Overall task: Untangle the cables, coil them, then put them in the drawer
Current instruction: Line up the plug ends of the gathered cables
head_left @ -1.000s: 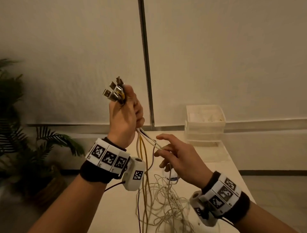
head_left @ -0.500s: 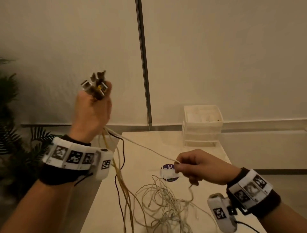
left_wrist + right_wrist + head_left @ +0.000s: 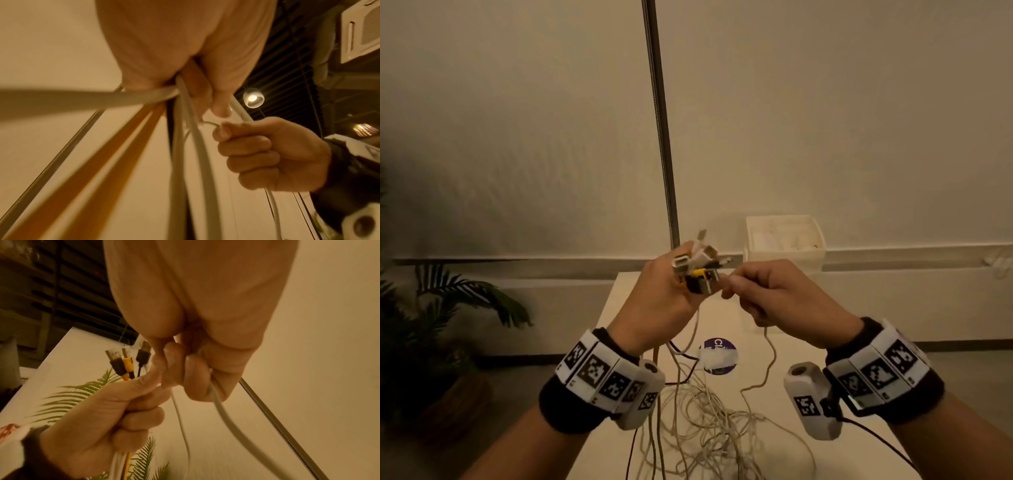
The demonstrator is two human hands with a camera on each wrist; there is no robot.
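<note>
Plugs (image 3: 697,265) up (left hand (image 3: 661,301) gripping) | right hand (image 3: 774,298) fingers pinch white cable (image 3: 768,363), hanging down

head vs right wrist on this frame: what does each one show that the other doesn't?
Head only: the tangled pile of cables on the table, the white drawer unit at its far edge, and both wristbands.

Right wrist only: the underside of the right hand, with one white cable leaving its curled fingers, and dark slats behind.

Both: the left hand gripping the bundle of plugs, yellow one included, the right hand beside it, and the plant.
</note>
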